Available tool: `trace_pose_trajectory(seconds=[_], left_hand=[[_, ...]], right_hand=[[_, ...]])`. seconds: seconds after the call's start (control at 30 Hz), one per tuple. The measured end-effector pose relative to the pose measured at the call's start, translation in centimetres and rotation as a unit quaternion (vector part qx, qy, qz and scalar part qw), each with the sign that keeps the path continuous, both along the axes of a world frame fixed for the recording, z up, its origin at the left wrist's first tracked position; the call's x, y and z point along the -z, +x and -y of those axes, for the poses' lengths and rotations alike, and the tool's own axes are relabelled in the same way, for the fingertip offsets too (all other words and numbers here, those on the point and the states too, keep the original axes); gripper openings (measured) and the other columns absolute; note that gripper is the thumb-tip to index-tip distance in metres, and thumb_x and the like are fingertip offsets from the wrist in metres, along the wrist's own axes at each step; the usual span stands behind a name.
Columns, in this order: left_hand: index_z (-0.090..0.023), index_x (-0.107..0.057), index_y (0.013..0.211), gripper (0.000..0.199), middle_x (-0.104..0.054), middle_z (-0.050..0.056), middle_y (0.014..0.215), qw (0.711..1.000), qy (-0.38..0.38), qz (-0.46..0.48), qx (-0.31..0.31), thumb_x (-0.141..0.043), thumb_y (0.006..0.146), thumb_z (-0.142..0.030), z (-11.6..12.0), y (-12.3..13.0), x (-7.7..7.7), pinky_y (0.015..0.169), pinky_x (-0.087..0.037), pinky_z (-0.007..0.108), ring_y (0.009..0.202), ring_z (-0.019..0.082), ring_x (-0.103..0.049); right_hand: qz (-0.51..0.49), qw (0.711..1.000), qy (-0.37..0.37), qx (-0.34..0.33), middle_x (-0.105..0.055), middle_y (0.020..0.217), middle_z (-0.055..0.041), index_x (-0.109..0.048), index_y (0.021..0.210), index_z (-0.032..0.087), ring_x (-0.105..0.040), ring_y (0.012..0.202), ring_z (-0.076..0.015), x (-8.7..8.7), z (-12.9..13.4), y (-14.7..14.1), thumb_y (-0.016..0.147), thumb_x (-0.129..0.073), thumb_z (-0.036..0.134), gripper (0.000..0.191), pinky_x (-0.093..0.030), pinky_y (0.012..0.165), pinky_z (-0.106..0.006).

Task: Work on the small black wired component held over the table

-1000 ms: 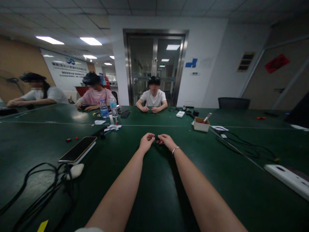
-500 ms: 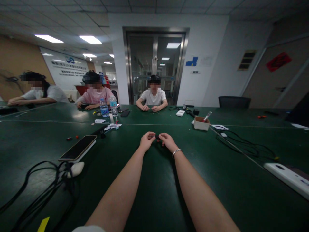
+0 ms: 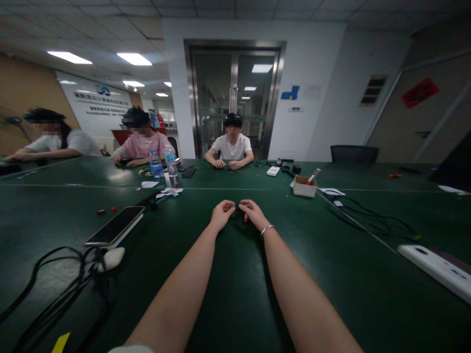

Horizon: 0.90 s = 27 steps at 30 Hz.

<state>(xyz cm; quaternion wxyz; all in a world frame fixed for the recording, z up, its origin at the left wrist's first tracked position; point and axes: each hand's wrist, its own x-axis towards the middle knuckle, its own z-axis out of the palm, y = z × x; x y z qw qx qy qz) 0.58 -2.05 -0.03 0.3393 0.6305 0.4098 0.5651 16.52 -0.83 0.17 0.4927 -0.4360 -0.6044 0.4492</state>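
Both hands, left hand [image 3: 222, 214] and right hand [image 3: 253, 214], pinch a tiny dark thing [image 3: 238, 208] over the desk [image 3: 235, 294], each grip closed on it; it is too small to make out.

An indoor room, rather dim overall. Light comes from rectangular ceiling panels [image 3: 134, 59] at upper left, which burn out to plain white. The dark green bench [image 3: 235, 294] takes a soft pale sheen at far left and stays murky near the camera, where the forearms cast faint shadows between them. The glass door [image 3: 235, 103] mirrors more ceiling lights. Wide-angle distortion bends the walls and ceiling outward and stretches things at the edges. Distant faces are pixelated. Fine detail is soft, with grain in the dark corners.
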Motion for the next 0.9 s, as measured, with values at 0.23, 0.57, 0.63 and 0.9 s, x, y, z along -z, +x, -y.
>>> trace_pose_trajectory(seconds=[0.23,0.57,0.63,0.9], left_hand=[[-0.016,-0.064,0.085,0.013,-0.067,0.006,0.088,1.000,-0.010,-0.025,-0.008,-0.062,0.073,-0.013,0.25,-0.10,-0.21,0.083,-0.049,0.034,0.083,0.016,-0.063],[-0.017,-0.065,0.086,0.012,-0.068,0.005,0.090,1.000,-0.024,-0.016,-0.011,-0.062,0.074,-0.015,0.64,-0.16,-0.67,0.084,-0.050,0.034,0.085,0.016,-0.064],[-0.017,-0.065,0.086,0.012,-0.068,0.006,0.090,1.000,-0.021,-0.019,-0.014,-0.063,0.074,-0.015,0.80,-0.16,-0.82,0.083,-0.050,0.034,0.085,0.016,-0.063],[-0.016,-0.064,0.083,0.011,-0.067,0.006,0.087,1.000,-0.002,-0.014,-0.018,-0.063,0.073,-0.016,0.29,-0.08,-0.31,0.085,-0.048,0.036,0.083,0.017,-0.063]], right_hand=[[-0.013,1.000,-0.009,0.001,-0.058,0.060,0.0046,-0.057,0.090,0.015,-0.042,0.032,-0.0033,0.19,-0.30,-0.05,0.079,-0.058,0.030,0.018,-0.037,0.032,-0.016],[-0.018,0.999,0.012,-0.034,-0.063,0.084,-0.0001,-0.057,0.100,0.017,-0.048,0.039,-0.0017,0.25,-0.13,0.13,0.073,-0.065,0.021,0.028,-0.047,0.041,-0.017],[-0.023,0.999,0.016,-0.031,-0.062,0.093,-0.0012,-0.055,0.106,0.019,-0.051,0.041,-0.0019,0.26,-0.14,0.15,0.070,-0.068,0.019,0.039,-0.049,0.043,-0.017],[-0.030,0.999,-0.009,-0.013,-0.061,0.075,0.0016,-0.057,0.096,0.017,-0.046,0.036,-0.0018,0.16,-0.34,-0.06,0.077,-0.059,0.020,0.019,-0.049,0.040,-0.018]])
